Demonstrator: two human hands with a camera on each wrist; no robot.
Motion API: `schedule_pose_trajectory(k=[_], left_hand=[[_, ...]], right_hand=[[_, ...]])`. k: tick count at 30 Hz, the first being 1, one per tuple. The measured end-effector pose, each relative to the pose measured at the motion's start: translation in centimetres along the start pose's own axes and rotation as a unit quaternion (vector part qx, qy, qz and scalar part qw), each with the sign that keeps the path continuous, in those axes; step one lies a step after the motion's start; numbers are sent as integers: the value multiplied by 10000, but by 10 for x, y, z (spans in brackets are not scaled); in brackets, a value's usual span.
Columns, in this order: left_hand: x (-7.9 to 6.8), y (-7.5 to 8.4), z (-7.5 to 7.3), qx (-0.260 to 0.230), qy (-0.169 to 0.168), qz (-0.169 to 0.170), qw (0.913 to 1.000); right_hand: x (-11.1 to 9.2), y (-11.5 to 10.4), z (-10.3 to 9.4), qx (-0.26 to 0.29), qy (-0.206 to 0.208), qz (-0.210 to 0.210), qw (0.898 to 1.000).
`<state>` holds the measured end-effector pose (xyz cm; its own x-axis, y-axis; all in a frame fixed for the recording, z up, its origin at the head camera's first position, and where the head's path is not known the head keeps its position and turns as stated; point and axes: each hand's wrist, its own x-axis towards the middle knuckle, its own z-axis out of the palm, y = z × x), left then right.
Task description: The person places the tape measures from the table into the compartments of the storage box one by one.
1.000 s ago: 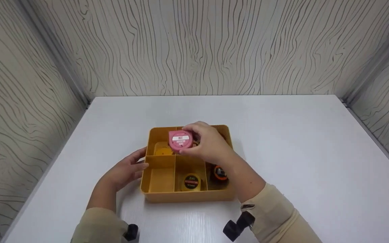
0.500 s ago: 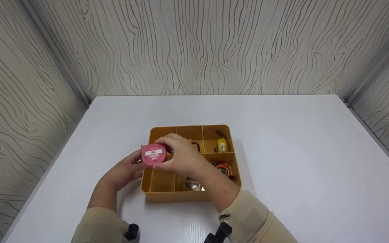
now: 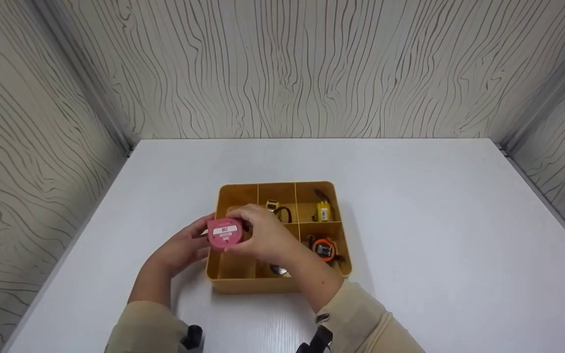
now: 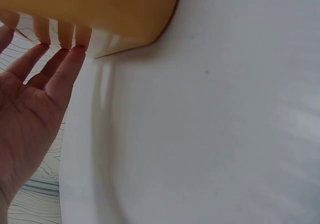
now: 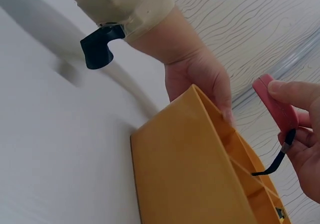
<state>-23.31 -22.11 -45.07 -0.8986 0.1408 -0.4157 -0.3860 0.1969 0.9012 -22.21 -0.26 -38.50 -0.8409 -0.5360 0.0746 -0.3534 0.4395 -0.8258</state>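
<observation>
My right hand (image 3: 268, 238) pinches a pink tape measure (image 3: 225, 234) between thumb and fingers, above the left side of a yellow divided box (image 3: 231, 286). In the right wrist view a dark wrist strap (image 5: 276, 160) hangs from the tape measure over the compartments. My left hand (image 4: 37, 93) touches the box's left wall with fairly straight fingertips. A yellow tape measure (image 3: 323, 212) lies in the back right compartment and another, partly covered by my right hand, in the back middle. An orange and black tape measure (image 3: 324, 249) sits at the front right.
The box stands on a white table (image 3: 424, 220). Wood-patterned panels (image 3: 282, 68) enclose the table at the back and both sides. A round tape measure (image 3: 278, 269) in the front middle compartment is mostly hidden by my right forearm.
My right hand has carried the pink tape measure left and toward me, from over the back compartments to the box's left edge. My left hand has stayed at the wall.
</observation>
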Motion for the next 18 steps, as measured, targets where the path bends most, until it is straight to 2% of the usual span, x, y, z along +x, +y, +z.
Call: schedule_pose_trajectory(k=[5,11,18], left_hand=[[1,0,0,-117,-211,215,9995],[0,1,1,-49,-139,136,9998],[0,1,0,11,-135,91,9999]], right_hand=[[2,8,3,-260,-93,88,9996],[1,19,8,-610,-291,108,9977],[-1,28,9,-651,-471,-3,9968]])
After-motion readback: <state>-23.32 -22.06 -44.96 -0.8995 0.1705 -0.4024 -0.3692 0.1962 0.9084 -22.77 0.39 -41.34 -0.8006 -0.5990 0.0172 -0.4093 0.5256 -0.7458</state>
